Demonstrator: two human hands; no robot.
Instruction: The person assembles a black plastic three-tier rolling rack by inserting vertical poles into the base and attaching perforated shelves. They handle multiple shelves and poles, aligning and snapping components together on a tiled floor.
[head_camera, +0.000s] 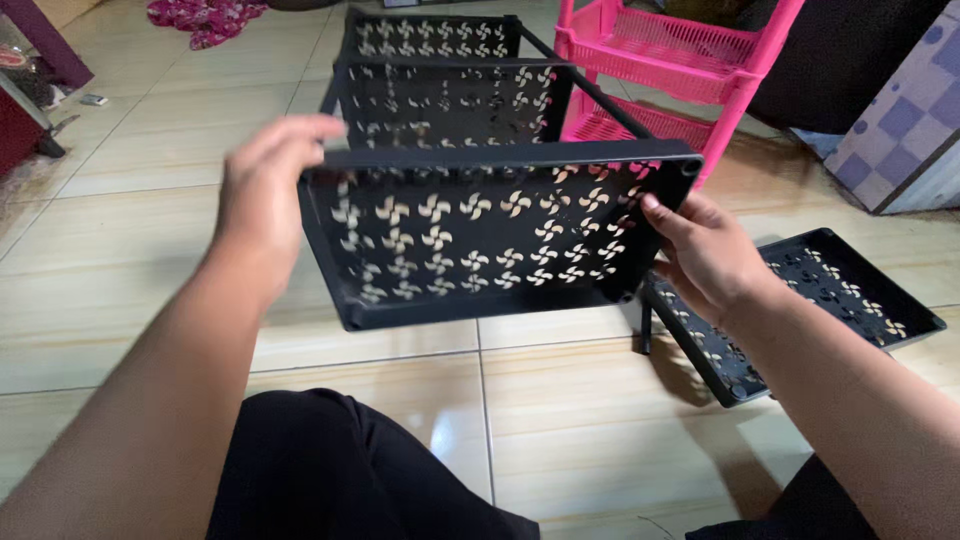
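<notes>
Above the tiled floor (560, 420) I hold a black perforated tray (480, 245) between both hands: my left hand (262, 195) curls closed over its left rim, my right hand (705, 255) clasps its right edge. Behind it stands a black shelf rack (445, 85) beside a pink basket rack (665, 60); another black tray (840, 285) lies on the floor at right.

A glossy beige tiled floor (120, 270) carried everything. On it lay a loose black perforated tray (840, 290) at the right, a pink plastic rack (660, 70) behind, and what seemed a crumpled pink cloth (205, 15) far back.
</notes>
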